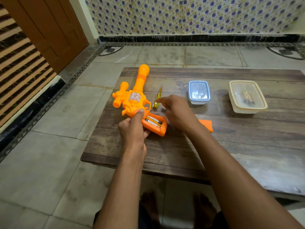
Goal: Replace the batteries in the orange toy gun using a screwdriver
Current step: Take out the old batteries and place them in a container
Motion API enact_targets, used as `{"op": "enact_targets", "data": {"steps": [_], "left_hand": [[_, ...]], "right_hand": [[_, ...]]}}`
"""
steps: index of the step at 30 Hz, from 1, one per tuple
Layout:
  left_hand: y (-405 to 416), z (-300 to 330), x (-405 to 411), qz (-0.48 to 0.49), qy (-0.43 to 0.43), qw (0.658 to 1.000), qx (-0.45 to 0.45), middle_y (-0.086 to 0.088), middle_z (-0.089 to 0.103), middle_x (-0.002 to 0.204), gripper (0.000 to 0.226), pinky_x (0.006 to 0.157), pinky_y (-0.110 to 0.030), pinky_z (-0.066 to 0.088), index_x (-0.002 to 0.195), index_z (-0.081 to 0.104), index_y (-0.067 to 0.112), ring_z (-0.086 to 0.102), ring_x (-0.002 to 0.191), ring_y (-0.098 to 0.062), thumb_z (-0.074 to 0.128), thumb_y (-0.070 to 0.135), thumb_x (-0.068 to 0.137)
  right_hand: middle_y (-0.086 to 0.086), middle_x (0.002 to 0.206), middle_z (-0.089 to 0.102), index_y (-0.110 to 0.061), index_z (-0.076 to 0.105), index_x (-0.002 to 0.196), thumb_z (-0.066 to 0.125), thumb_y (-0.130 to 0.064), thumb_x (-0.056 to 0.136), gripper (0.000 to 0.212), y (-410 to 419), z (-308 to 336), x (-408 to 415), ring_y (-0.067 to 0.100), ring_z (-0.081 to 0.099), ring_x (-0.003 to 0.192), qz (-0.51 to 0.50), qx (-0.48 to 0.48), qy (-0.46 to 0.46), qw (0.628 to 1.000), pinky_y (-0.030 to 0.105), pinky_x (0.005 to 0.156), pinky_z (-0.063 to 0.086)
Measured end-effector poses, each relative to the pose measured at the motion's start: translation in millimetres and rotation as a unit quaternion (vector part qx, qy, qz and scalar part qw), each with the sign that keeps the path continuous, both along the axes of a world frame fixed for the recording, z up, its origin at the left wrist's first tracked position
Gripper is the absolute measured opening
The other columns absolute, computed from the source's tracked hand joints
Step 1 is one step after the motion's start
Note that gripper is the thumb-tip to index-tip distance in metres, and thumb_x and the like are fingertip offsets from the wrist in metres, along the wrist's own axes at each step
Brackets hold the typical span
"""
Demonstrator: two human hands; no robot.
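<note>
The orange plastic toy gun (132,100) lies at the dark wooden counter's (231,139) left edge, its handle gripped by the left hand (132,129). The right hand (176,109) hovers relaxed near the yellow screwdriver (157,98); bare wood lies nearer, grey floor tiles (41,162) around.

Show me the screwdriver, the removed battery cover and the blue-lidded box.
screwdriver (156,100): head view, on its yellow handle.
battery cover (206,125): head view, on its flat orange face.
blue-lidded box (199,91): head view, on the lid.
</note>
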State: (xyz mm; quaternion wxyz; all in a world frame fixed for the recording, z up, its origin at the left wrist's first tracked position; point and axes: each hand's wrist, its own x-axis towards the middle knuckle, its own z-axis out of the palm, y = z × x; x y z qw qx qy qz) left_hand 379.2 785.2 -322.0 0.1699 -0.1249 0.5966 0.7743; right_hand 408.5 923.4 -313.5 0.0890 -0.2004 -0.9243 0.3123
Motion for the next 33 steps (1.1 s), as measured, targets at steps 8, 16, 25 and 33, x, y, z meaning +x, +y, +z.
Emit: {"op": "enact_targets", "data": {"steps": [8,16,25,33], "left_hand": [[-4,1,-6,0.015,-0.034,0.999,0.000,-0.009,0.074,0.089,0.009,0.077,-0.042,0.063,0.086,0.067,0.018,0.074,0.086,-0.026,0.070,0.014,0.093],[-4,4,-4,0.009,-0.048,0.999,0.001,-0.009,0.075,0.090,0.005,0.071,-0.039,0.062,0.089,0.069,0.017,0.075,0.084,-0.024,0.070,0.013,0.092],[0,7,-4,0.017,-0.045,0.999,-0.008,-0.012,0.075,0.088,0.007,0.069,-0.036,0.061,0.087,0.069,0.014,0.074,0.081,-0.025,0.069,0.010,0.092],[3,5,-6,0.023,-0.047,0.998,-0.021,-0.013,0.075,0.091,0.007,0.071,-0.039,0.061,0.087,0.068,0.015,0.074,0.081,-0.026,0.069,0.011,0.092]], "right_hand": [[0.007,0.125,0.044,-0.026,0.067,0.132,0.059,-0.021,0.101,0.032,6,-20,-22,0.028,0.043,0.121,0.045,0.067,-0.058,0.995,0.036,0.100,0.042],[0.016,0.103,0.059,-0.008,0.062,0.103,0.060,0.000,0.085,0.020,5,-7,-4,0.036,0.063,0.084,-0.021,0.104,-0.022,0.994,0.049,0.074,0.057],[0.007,0.091,0.062,-0.007,0.076,0.099,0.069,-0.006,0.090,0.011,-5,9,26,0.022,0.066,0.078,-0.084,0.032,0.283,0.955,0.043,0.069,0.057],[0.004,0.092,0.059,-0.007,0.072,0.099,0.062,-0.012,0.099,0.011,-9,16,44,0.022,0.065,0.075,-0.079,0.001,0.357,0.931,0.045,0.063,0.058]]}}
